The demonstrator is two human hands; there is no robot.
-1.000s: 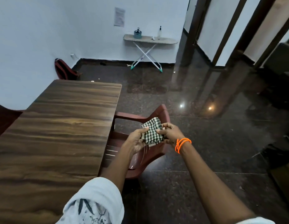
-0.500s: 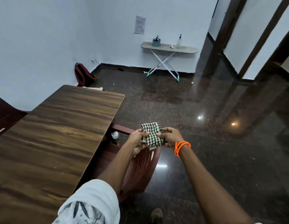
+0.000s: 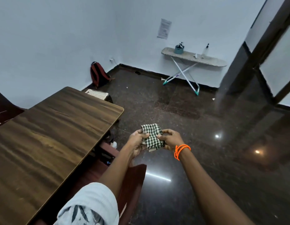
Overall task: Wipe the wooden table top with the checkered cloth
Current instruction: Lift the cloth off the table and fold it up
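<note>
Checkered cloth (image 3: 152,136): folded into a small pad, green-and-white check, held in the air in front of me over the dark polished floor (image 3: 206,159), to the right of the tabletop (image 3: 48,135) and not touching it. A pale hem or tag shows at its lower edge.

Left hand (image 3: 137,142): grip closed on the cloth's left edge, thumb on top, fingers curled beneath. Right hand (image 3: 171,139): grip closed on the cloth's right edge, thumb pressing the upper face. Both arms are extended forward. An orange cord bracelet (image 3: 181,151) circles my right wrist. A light printed sleeve (image 3: 90,207) covers my left upper arm.

The wooden tabletop is to my left, dark grain, rounded far corner, surface bare where visible. A reddish-brown chair (image 3: 132,179) stands just beside its right edge, below my left forearm. A small white object, possibly a bottle, sits on the floor near the table leg; too small to tell for sure.

Farther out: a white plastic basket (image 3: 96,94) beyond the table's far end, a red backpack (image 3: 98,75) against the wall, an ironing board (image 3: 194,58) on crossed legs carrying a teal container and a spray bottle, and a paper notice (image 3: 164,28) on the wall above it.
</note>
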